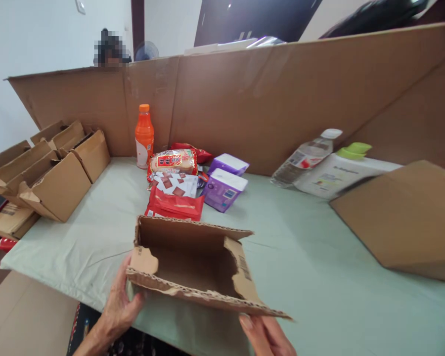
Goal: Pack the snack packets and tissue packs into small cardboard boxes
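An open, empty cardboard box (193,264) with torn flaps sits at the near edge of the table. My left hand (120,304) grips its left side, fingers wrapped round the corner. My right hand (267,336) holds the box from below at its near right flap, with only part of the hand in view. Just behind the box lie a red packet (174,206), a white and red packet (176,184) and a wrapped biscuit pack (173,161).
An orange drink bottle (144,136) stands at the back. Two purple tubs (224,188) sit mid-table. A clear bottle (306,157) and a white bottle with green cap (337,170) lie right. Folded boxes (55,173) pile left. A cardboard sheet (408,217) lies right. A cardboard wall (282,99) rings the pale green tablecloth (319,267).
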Demonstrator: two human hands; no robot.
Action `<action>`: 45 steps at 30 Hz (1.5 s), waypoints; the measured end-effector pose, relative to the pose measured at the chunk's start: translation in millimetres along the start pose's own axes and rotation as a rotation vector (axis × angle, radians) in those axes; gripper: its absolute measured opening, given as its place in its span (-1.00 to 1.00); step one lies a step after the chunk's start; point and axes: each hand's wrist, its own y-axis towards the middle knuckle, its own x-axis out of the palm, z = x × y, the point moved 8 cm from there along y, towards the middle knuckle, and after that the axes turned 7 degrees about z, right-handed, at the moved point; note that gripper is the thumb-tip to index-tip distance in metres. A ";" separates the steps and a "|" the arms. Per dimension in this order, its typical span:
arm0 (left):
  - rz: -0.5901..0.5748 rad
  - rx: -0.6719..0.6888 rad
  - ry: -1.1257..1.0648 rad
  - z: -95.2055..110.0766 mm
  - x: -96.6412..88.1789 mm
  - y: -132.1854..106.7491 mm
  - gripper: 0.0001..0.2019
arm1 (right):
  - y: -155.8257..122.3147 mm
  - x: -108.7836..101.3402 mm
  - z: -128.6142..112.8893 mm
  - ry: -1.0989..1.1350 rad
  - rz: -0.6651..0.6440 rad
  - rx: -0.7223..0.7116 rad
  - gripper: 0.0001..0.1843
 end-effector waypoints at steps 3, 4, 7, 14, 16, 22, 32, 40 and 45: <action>0.061 -0.030 0.032 -13.8 -20.7 -4.7 -0.36 | 40.3 -0.6 -21.6 -0.090 -0.072 -0.088 -0.57; 0.070 -0.032 0.045 -16.7 -24.6 -7.1 -0.37 | 60.2 -3.6 -32.3 -0.145 -0.044 -0.127 -0.56; 0.084 -0.019 0.103 -19.6 -26.5 -13.3 -0.39 | 123.7 5.0 -69.9 -0.330 0.002 -0.254 -0.58; 0.088 0.006 0.215 -23.3 -4.5 -17.9 -0.33 | 213.4 141.2 -126.1 -0.744 -0.437 -0.568 -0.46; 0.108 0.002 0.245 -30.1 -1.2 -20.4 -0.33 | 225.9 170.1 -123.4 -0.831 -0.567 -0.541 -0.44; 0.089 -0.020 0.272 -44.5 4.5 -27.2 -0.27 | 233.2 188.2 -111.3 -0.803 -0.739 -0.447 -0.56; 0.208 -0.001 0.298 -34.8 1.4 -16.7 -0.40 | 215.4 139.9 -134.3 -0.624 -0.513 -0.443 -0.69; 0.186 -0.024 0.319 -27.4 9.4 -4.3 -0.47 | 198.0 -7.8 -230.8 0.232 0.453 -0.558 -0.75; 0.191 -0.010 0.300 -26.9 12.6 -6.8 -0.41 | 132.6 -14.0 -258.2 0.314 0.414 -0.665 -0.81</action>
